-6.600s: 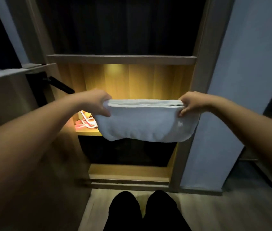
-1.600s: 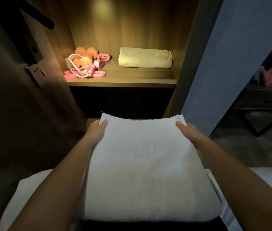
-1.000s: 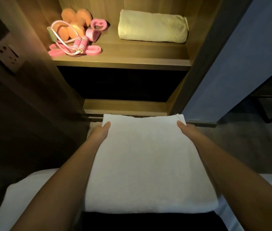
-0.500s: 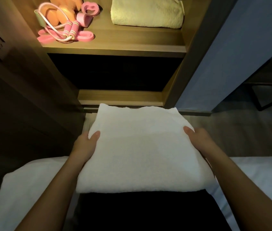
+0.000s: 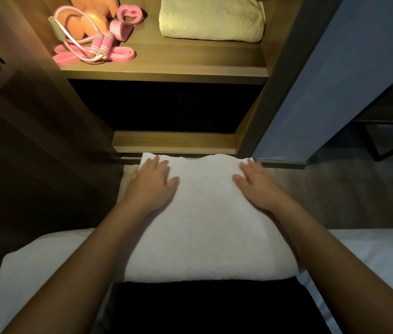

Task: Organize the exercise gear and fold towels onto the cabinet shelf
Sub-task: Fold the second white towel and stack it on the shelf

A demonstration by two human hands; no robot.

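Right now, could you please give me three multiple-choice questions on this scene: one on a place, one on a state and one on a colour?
1. Where is the skipping rope? A on the floor; B on the left part of the lit shelf; C on the bed.
2. How do the left hand and right hand lie? A gripping the rope; B as fists in the air; C flat on the towel.
3. What colour is that towel? A white; B pink; C black.
Answers: B, it lies coiled at the shelf's left end; C, the fingers are straight on the cloth; A, it shows plain white.
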